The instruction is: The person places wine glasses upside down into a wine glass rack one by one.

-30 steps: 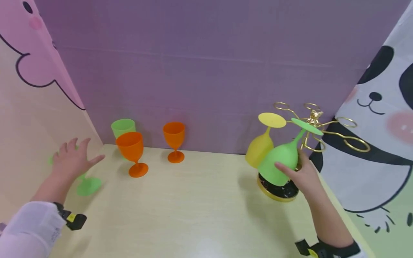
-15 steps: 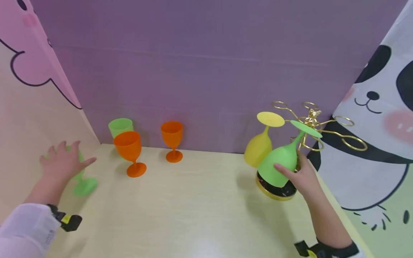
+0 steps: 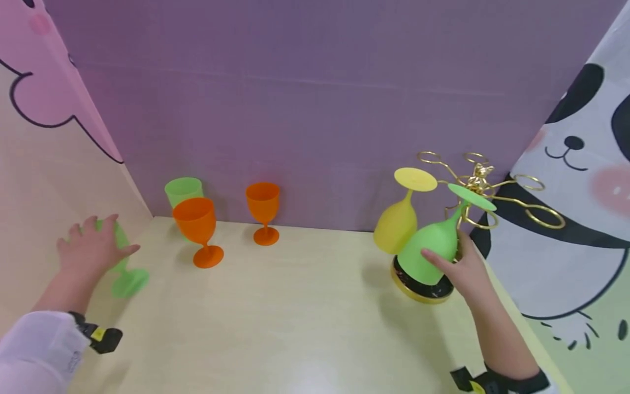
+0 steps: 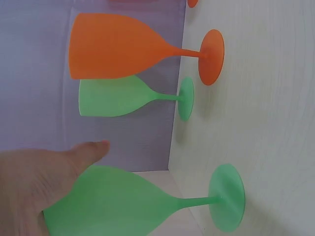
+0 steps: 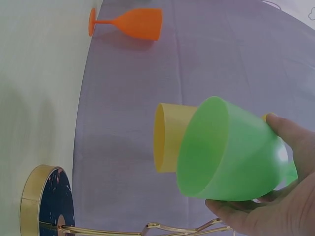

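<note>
- Right grip point(image 3: 464, 271) of mine clamps an upended green cup point(image 3: 430, 249) by the gold rack point(image 3: 479, 179);
- likely light, stiff, smooth; I'd hold the bowl point(image 5: 251, 157);
- my left grip point(image 3: 87, 250), fingers apart, near another green cup point(image 3: 130, 282).

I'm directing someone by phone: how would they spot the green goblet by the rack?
On the right of the table stands a gold rack. In front of it, the right hand holds the green goblet. Unlike the other green goblets, it is mouth down; its colour sets it apart from the yellow goblet alongside.
</note>
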{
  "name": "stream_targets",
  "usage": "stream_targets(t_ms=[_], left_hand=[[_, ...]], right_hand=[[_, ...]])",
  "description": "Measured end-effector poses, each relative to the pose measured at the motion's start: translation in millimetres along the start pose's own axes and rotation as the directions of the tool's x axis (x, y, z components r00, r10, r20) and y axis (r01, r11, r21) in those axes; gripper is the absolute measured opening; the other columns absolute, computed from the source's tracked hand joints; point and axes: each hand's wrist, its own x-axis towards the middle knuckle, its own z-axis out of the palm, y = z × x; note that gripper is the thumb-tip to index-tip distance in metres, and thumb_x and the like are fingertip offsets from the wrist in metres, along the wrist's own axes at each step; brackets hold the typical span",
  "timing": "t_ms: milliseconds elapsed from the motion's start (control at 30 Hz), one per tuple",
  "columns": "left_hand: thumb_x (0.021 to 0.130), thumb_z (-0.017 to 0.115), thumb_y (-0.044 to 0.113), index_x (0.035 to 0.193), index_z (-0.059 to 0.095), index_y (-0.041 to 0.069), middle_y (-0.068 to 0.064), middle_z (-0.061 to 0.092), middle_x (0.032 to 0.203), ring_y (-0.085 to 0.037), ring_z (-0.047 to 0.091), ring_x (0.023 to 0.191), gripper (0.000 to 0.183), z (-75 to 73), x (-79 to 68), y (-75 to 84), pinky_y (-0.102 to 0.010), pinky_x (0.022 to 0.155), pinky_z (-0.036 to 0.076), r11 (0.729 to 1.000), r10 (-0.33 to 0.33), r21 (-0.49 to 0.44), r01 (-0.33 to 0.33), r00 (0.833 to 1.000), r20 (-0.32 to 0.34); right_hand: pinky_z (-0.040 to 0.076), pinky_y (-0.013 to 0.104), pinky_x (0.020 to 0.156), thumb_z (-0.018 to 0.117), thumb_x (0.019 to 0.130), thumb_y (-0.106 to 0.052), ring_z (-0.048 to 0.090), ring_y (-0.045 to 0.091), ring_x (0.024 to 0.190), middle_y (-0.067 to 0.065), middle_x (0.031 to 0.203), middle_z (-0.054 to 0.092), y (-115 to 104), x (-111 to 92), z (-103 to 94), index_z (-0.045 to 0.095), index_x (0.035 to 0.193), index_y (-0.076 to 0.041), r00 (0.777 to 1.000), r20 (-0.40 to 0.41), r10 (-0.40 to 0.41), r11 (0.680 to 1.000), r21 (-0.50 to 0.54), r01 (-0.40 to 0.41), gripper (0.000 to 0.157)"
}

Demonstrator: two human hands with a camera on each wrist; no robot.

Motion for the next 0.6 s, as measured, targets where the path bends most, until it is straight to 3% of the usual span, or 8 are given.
stream_targets(t_ms=[267, 600], left_hand=[[0.075, 0.068, 0.044, 0.139, 0.019, 0.000, -0.045, 0.015, 0.129, -0.066, 0.013, 0.109, 0.092, 1.5, 1.3, -3.4, -0.077, 0.084, 0.017, 0.999, 0.034, -0.009, -0.034, 0.999, -0.020], [0.075, 0.070, 0.033, 0.138, 0.018, -0.001, -0.045, 0.015, 0.128, -0.066, 0.013, 0.109, 0.088, -0.2, -2.1, -2.0, -0.077, 0.084, 0.017, 0.999, 0.031, -0.015, -0.032, 0.999, -0.017]], right_hand=[[0.034, 0.062, 0.095, 0.061, 0.083, -0.048, 0.032, 0.048, 0.120, 0.033, 0.140, 0.024, -0.3, -2.4, -2.4, 0.001, 0.145, -0.003, 0.999, 0.002, 0.054, 0.998, -0.036, -0.054, 0.098], [0.036, 0.062, 0.092, 0.059, 0.081, -0.054, 0.033, 0.049, 0.117, 0.035, 0.138, 0.024, -3.3, -7.4, -4.6, -0.001, 0.144, -0.001, 0.996, -0.005, 0.084, 0.994, -0.068, -0.084, 0.102]])
